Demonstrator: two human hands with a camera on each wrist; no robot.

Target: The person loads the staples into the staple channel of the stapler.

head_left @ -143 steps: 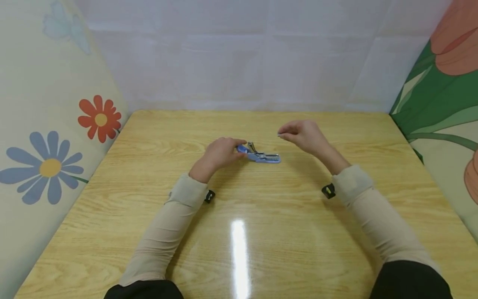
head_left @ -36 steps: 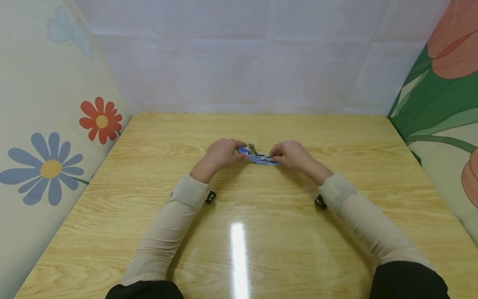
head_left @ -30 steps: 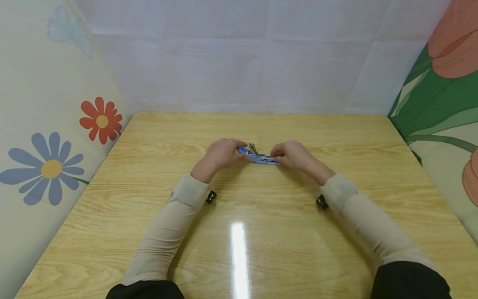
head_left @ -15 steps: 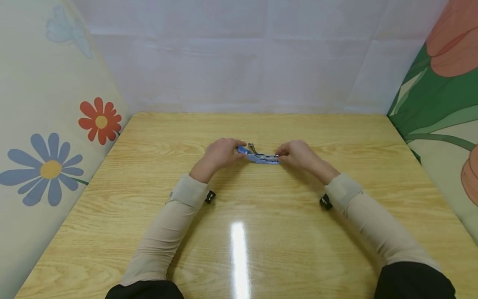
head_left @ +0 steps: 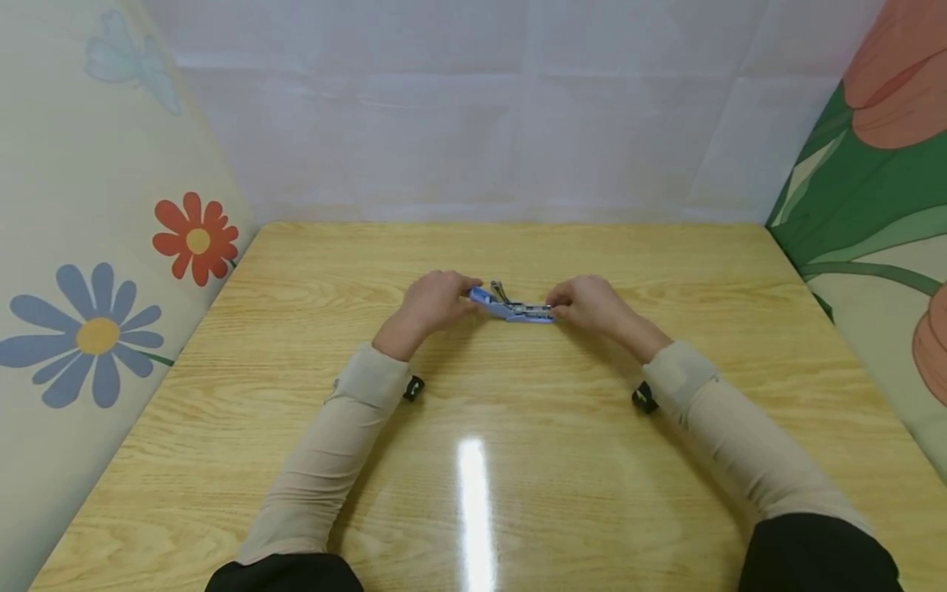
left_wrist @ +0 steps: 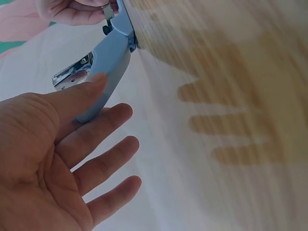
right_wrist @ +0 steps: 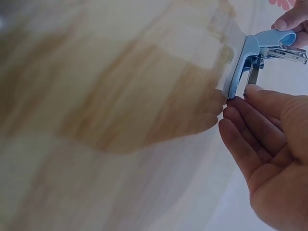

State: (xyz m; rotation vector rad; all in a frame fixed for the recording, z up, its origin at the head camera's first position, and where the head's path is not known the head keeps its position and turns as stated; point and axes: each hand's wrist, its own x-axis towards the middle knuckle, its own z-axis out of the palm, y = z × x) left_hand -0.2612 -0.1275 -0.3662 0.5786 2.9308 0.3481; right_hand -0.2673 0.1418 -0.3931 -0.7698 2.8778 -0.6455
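A light blue stapler [head_left: 510, 312] lies opened up at mid-table, its silver metal arm [head_left: 498, 290] tilted upward. My left hand [head_left: 429, 302] grips the blue handle end between thumb and index finger; the other fingers spread free in the left wrist view. At the opposite end, my right hand [head_left: 592, 304] pinches the tip of the metal rail [right_wrist: 254, 74]. In the right wrist view its thumb presses on the rail's end, with the fingertips beside the blue base. Whether a small piece sits between those fingertips, I cannot tell.
The wood-grain table [head_left: 355, 255] reflects a bright strip of light near its front. A white cloth [head_left: 444, 123] hangs behind, and flower-patterned panels [head_left: 74, 230] flank both sides. A small black device [head_left: 645, 398] is on each wrist.
Several seconds ago my right hand was raised, pinching something tiny; it has since come down to the stapler's right end and edged slightly rightward. My left hand keeps its hold.
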